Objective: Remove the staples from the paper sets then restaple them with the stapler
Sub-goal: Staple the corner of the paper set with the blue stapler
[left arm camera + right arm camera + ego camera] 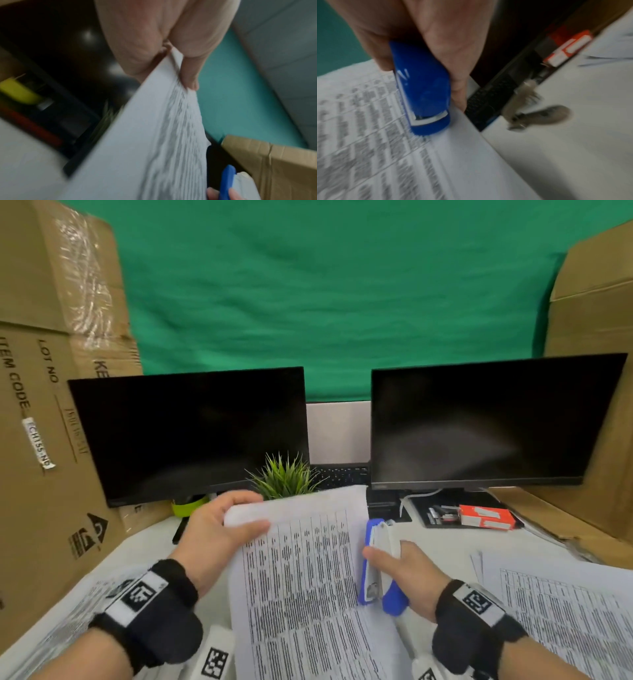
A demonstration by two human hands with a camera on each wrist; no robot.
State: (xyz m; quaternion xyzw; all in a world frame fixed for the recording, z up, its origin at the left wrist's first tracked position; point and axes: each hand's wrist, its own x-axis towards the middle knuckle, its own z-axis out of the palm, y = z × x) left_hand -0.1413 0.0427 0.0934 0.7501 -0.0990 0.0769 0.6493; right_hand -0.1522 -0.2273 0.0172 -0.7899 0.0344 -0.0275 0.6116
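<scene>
The left hand (219, 529) held the paper set (301, 583) lifted above the white surface (435, 542), its grip pinching the top left corner between thumb and fingers. The right hand (407, 573) had its grip closed around the blue stapler (375, 559), which was at the right edge of this paper set. More printed sheets (561, 607) lay on the surface at the right.
</scene>
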